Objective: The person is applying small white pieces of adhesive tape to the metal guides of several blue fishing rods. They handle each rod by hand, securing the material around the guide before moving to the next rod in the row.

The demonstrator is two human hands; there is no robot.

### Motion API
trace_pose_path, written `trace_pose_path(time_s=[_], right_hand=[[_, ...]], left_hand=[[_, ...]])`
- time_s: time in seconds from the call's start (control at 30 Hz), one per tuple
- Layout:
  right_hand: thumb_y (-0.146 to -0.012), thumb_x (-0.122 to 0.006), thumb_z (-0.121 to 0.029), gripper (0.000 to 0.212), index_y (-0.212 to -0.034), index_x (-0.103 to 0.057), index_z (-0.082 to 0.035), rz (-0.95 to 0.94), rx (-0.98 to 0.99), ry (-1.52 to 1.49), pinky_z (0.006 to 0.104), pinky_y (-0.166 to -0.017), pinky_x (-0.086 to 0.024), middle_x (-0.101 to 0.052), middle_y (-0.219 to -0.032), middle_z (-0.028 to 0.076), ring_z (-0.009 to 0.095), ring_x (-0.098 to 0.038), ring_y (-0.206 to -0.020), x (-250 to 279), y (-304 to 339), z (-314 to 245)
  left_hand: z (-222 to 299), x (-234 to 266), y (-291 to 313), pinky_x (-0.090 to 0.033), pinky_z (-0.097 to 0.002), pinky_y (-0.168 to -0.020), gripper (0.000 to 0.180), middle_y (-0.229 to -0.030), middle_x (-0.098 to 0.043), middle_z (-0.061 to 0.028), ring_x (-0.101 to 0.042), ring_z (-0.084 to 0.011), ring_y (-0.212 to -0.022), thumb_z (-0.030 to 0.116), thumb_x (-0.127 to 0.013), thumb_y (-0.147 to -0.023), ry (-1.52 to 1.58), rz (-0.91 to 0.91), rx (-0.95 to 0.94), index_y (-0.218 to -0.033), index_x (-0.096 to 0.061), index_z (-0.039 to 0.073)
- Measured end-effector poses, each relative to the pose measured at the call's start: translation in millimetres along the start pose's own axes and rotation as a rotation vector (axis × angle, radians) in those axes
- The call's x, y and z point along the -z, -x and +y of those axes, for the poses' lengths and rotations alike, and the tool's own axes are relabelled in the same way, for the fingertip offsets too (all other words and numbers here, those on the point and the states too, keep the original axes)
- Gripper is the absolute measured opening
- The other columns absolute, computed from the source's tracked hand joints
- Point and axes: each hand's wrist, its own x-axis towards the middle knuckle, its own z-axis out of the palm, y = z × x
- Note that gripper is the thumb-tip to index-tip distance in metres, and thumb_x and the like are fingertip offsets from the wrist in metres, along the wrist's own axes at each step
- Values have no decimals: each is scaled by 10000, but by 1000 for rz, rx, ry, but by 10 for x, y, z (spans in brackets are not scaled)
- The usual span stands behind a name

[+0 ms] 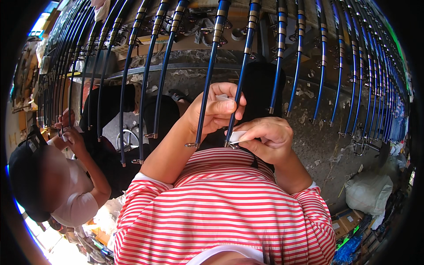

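A dark blue fishing rod (245,59) with pale metallic bands slants down between my two hands. My left hand (214,110) is curled beside its shaft, thumb pressed over a small white scrap (222,97); its fingertips reach the rod. Lower down, my right hand (268,138) pinches another white piece (237,136) against the rod's lower end, just above a small metal line guide (234,145). Whether the pieces are paper or cloth, I cannot tell. A neighbouring blue rod (210,66) passes in front of my left wrist and ends in a similar guide.
Many more rods (322,66) hang in a row on both sides. At the left, a person in a dark cap (31,176) works with both hands (70,132) at other rods. A whitish sack (369,190) and a cardboard box (346,223) stand at the right. Scraps litter the floor.
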Motion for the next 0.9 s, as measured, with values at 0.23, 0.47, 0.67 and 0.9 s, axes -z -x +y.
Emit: trace_pose_path(time_s=[0.23,0.47,0.67,0.9], right_hand=[[-714,-695,20,95,-753,-621,-25,44,-74,-4,264,-610,-541,-674,-770,134,210,-678,-718,-19,26,-37],[-694,-712,2,110,-767,-636,-29,45,-25,-7,271,-624,-532,-671,-767,120,212,-675,-715,-21,16,-17],[-691,-712,8,117,-776,-640,-29,34,-14,-15,275,-621,-534,-673,-783,126,215,-675,-715,-21,16,0],[-685,-719,4,131,-783,-637,-28,21,4,-16,275,-614,-532,-672,-782,131,217,-675,-712,-13,4,1]], left_hand=[[32,4,8,-274,-177,-387,247,-700,-541,-85,-424,-70,-496,143,-686,-784,-18,-7,30,-927,-553,-7],[27,8,-4,-268,-176,-385,243,-692,-536,-77,-417,-68,-493,139,-690,-781,-19,-12,26,-923,-551,0],[30,8,-15,-261,-180,-384,261,-667,-509,-59,-401,-64,-489,156,-706,-770,-53,-7,25,-906,-535,13],[14,-24,-37,-262,-180,-396,272,-676,-451,-22,-353,-50,-484,178,-717,-765,-62,-39,13,-862,-515,25]])
